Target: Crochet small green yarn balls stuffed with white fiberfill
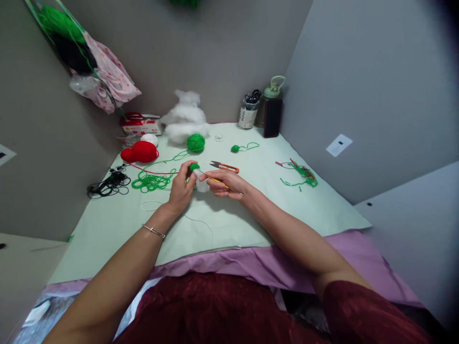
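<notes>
A small green crocheted piece (194,166) is being held above the middle of the table by the left hand (182,188), whose thumb and fingers are being clamped on it. A yellow crochet hook (216,180) is being gripped in the right hand (225,184), with the fingers being curled around its shaft. The hook's front end is being pointed at the green piece; whether it is being pushed into the stitches cannot be told. A fluffy white tuft (202,186) is showing between the 2 hands. A silvery bracelet (153,231) is being worn on the left wrist.

Just beyond the right hand, a pair of orange-handled thread snips (227,167) is lying on the pale table cover (118,229). Farther back, a green yarn ball (196,143) is resting in front of a heap of white stuffing (186,117). To the left, a red yarn bundle (140,152), a loose green yarn tangle (151,183) and a black yarn tangle (111,184) are being spread across the cover. To the right, a pile of green and red yarn scraps (304,177) is lying apart. At the back, a green-lidded bottle (274,89) is standing beside a labelled pen pot (247,117).
</notes>
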The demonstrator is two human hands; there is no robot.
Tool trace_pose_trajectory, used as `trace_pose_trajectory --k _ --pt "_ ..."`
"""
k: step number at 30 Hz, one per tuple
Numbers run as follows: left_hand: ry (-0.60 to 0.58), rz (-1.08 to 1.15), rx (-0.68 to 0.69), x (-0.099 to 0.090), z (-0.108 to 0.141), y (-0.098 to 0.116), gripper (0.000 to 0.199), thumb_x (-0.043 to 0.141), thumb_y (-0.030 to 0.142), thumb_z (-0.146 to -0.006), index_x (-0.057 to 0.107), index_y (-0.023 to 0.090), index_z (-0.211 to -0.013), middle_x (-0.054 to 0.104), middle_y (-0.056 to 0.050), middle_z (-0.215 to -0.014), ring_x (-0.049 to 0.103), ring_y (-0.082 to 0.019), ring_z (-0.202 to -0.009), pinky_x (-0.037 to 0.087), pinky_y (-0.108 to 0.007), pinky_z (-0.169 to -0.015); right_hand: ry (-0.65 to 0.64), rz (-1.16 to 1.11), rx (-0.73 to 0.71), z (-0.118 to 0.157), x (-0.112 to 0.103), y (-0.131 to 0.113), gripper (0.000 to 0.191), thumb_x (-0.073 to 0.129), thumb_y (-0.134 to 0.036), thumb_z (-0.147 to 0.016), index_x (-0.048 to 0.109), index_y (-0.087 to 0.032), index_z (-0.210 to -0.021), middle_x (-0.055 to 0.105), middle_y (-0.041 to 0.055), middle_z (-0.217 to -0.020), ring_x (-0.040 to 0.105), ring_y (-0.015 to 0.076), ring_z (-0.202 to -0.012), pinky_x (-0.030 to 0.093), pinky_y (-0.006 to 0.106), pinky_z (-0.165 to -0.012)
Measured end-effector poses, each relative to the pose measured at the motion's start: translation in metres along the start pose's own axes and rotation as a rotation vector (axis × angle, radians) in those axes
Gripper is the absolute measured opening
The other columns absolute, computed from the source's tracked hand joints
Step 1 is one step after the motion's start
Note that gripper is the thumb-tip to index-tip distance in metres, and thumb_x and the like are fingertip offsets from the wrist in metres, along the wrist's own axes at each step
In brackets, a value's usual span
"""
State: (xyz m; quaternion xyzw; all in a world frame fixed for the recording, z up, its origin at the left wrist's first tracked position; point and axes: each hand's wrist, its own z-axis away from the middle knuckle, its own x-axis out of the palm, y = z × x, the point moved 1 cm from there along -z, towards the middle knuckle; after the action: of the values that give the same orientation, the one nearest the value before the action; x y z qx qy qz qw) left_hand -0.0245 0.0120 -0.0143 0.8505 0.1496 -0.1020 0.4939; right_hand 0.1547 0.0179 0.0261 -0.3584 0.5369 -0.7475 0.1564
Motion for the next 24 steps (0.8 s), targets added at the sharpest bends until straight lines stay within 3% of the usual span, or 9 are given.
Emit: trace_pose_trajectory --k 5,11,18,21,24 --pt "0.003 0.002 0.023 0.001 0.001 0.002 0.035 0.054 0.043 -0.097 0.058 0.022 -0.126 0.063 -0.007 -0.106 0.057 -0.02 -0.087 0.047 -0.032 -0.083 -0.008 0.025 -0.006 0.001 0.003 -0.001 0.02 0.048 -0.028 -0.099 0.06 -0.017 -0.086 0.029 -0.0124 -0.044 0.012 0.0076 -0.04 0.021 0.017 -0.036" --pt "0.011 0.021 0.015 0.0 0.001 0.005 0.033 0.054 0.043 -0.098 0.059 0.022 -0.123 0.063 -0.006 -0.104 0.057 -0.02 -0.088 0.047 -0.032 -0.085 0.092 0.157 -0.13 0.001 0.012 0.001 0.02 0.043 -0.028 -0.098 0.056 -0.019 -0.086 0.03 -0.0118 -0.045 0.015 0.0089 -0.042 0.021 0.02 -0.04" --pt "-0.019 0.072 -0.083 -0.001 -0.003 0.012 0.023 0.052 0.034 -0.095 0.065 0.021 -0.109 0.063 -0.002 -0.086 0.054 -0.018 -0.073 0.046 -0.029 -0.07 0.352 0.621 -0.342 0.005 0.028 0.01 0.02 0.047 -0.028 -0.099 0.057 -0.02 -0.083 0.045 -0.006 -0.058 0.039 0.0121 -0.055 0.028 0.025 -0.059" --pt "-0.039 0.098 -0.103 -0.001 -0.004 0.012 0.022 0.053 0.035 -0.092 0.066 0.02 -0.103 0.065 -0.002 -0.086 0.056 -0.019 -0.075 0.046 -0.029 -0.069 0.414 0.808 -0.381 0.008 0.032 0.012 0.02 0.049 -0.026 -0.099 0.054 -0.021 -0.081 0.045 -0.0043 -0.064 0.038 0.0138 -0.06 0.025 0.028 -0.065" --pt "-0.024 0.1 -0.11 -0.001 -0.004 0.012 0.019 0.055 0.034 -0.091 0.065 0.021 -0.1 0.065 -0.002 -0.088 0.056 -0.018 -0.076 0.046 -0.028 -0.07 0.397 0.905 -0.389 0.011 0.034 0.014 0.016 0.052 -0.023 -0.097 0.051 -0.022 -0.081 0.041 -0.0048 -0.063 0.033 0.0142 -0.06 0.022 0.03 -0.067"
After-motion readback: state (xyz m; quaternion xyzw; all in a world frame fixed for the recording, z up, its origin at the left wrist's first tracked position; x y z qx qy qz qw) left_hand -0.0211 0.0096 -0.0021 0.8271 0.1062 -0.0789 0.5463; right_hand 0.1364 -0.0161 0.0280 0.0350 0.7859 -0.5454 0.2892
